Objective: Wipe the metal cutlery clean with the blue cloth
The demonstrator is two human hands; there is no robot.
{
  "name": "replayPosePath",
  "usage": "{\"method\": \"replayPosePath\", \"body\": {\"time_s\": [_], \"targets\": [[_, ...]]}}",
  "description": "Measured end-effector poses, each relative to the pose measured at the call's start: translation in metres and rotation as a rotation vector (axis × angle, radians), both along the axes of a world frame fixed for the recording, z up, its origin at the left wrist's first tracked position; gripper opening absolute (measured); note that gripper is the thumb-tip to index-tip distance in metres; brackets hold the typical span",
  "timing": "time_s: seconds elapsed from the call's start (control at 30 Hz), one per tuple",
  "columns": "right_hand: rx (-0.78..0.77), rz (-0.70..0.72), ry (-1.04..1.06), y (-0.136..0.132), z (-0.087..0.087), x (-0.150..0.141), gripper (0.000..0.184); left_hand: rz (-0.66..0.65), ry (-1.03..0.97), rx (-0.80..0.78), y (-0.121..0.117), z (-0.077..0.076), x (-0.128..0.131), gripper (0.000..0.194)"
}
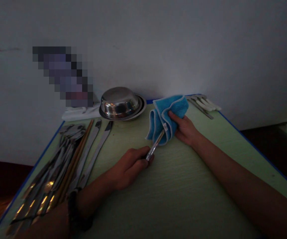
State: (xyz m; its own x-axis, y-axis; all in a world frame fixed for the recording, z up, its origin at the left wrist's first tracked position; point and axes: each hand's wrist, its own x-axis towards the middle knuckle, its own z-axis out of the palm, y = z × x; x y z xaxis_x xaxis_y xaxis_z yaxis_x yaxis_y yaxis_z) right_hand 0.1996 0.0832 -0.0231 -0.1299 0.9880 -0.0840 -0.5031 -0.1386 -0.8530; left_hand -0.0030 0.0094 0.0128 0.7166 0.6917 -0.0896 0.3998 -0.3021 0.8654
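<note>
1. Behind one green, blue-edged table [158, 202], a grey wall [183, 49] is seen; one pixelated patch [63, 73] is set at the left, above one white object [81, 114].
2. Along the left side, many pieces of metal cutlery [61, 159] are heaped lengthwise, too overlapped to be counted. Brown sticks [85, 139] are laid just beside them, their number unclear.
3. Next, two metal knives [100, 142] are laid roughly parallel.
4. Near the far edge, one shiny bowl [119, 98] is turned upside down on at least one rimmed dish [143, 103].
5. By the left hand [130, 166], worn with one dark wristband [77, 212], one metal utensil [155, 146] is gripped, its far end hidden by one blue cloth [175, 106].
6. By the right hand [186, 129], the cloth is held, thumb on top, above the table.
7. At the far right, several white-handled utensils [205, 104] are grouped; their exact count cannot be told.
</note>
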Motion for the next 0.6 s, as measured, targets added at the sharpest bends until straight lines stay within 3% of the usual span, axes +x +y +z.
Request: {"method": "replayPosePath", "body": {"time_s": [0.6], "targets": [[0.007, 0.021, -0.030, -0.0021, 0.0021, -0.0011, 0.025, 0.021, 0.036, 0.097, -0.0019, -0.0060, 0.0020, 0.020]]}}
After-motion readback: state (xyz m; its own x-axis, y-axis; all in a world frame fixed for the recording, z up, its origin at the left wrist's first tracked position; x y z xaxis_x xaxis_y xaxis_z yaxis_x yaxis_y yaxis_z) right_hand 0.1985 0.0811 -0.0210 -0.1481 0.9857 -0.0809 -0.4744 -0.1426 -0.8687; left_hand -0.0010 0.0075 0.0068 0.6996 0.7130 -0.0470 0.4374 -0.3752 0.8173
